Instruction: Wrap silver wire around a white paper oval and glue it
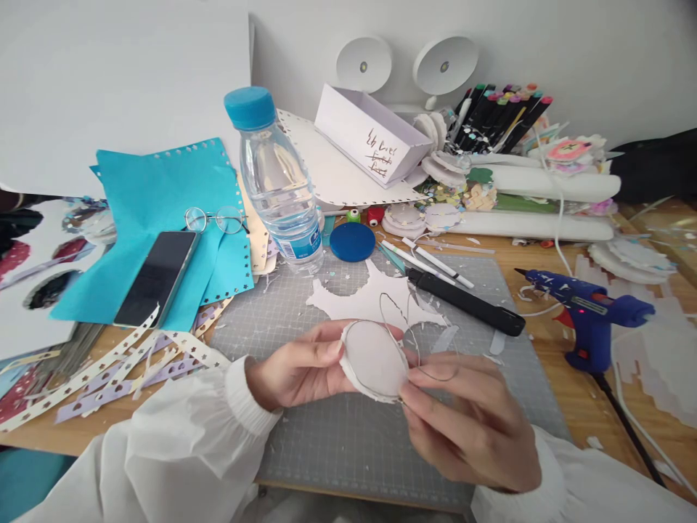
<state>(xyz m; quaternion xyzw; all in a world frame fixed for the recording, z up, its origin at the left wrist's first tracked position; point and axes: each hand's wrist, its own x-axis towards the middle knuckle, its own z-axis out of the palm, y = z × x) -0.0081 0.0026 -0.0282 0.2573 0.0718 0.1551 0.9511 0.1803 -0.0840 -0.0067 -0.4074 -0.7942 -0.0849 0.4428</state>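
Note:
My left hand (302, 367) grips a white round disc (375, 357) by its left edge, thumb on the near face and fingers behind. The disc is tilted toward me and has a rough, uneven rim. At its lower right edge the fingers of my right hand (473, 425) pinch a thin grey string (412, 340). Loops of this string rise above the disc, and part of it follows the rim. Just beyond the disc, a white paper offcut (353, 303) with curved cut-outs lies on the grey cutting mat (327, 450).
A blue glue gun (591, 316) stands at right with its cable. A black-handled tool (468, 301) and white pens lie behind my right hand. The water bottle (280, 181) stands beyond my left hand, with a phone (157, 276), glasses and blue paper farther left.

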